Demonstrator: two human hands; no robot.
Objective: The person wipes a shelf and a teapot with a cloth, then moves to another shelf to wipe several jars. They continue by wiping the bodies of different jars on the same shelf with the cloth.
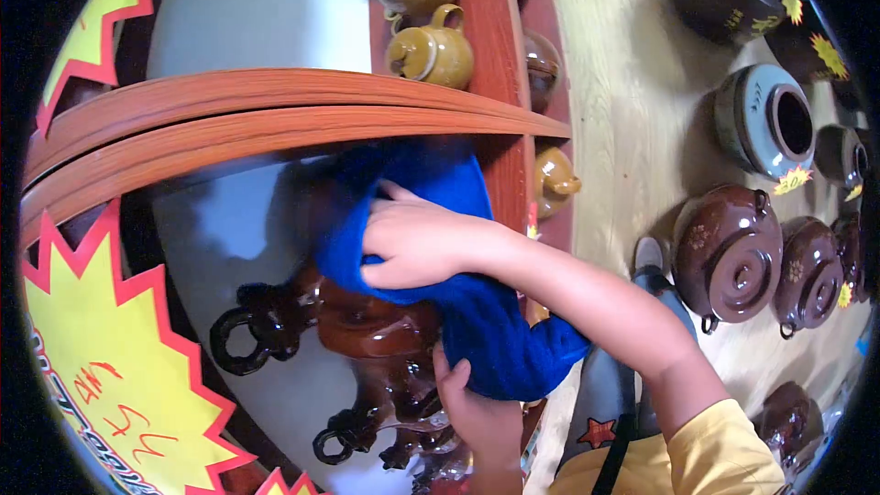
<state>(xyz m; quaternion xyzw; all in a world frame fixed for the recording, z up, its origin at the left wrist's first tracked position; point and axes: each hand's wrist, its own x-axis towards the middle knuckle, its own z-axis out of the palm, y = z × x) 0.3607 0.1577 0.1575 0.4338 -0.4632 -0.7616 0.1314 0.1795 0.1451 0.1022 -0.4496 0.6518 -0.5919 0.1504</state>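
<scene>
A bright blue cloth [513, 339] is bunched in my right hand [412, 243], its fingers curled into the folds. The cloth drapes over a glossy reddish-brown pot [376, 325] with dark, twisted handles, and covers its upper part. Below the cloth, my left hand [467, 399] is against the pot's side, with a thumb and a fingertip showing. Its other fingers are hidden. Smaller dark-brown glazed pieces [348, 431] with ring handles lie beside it on the shelf.
A red-brown wooden shelf board [275, 105] runs above my hands. Yellow-brown teapots [431, 55] stand past it. Large yellow starburst signs [110, 357] jut in at left. Brown lidded pots [729, 252] and a blue-grey jar [765, 119] stand on the floor at right.
</scene>
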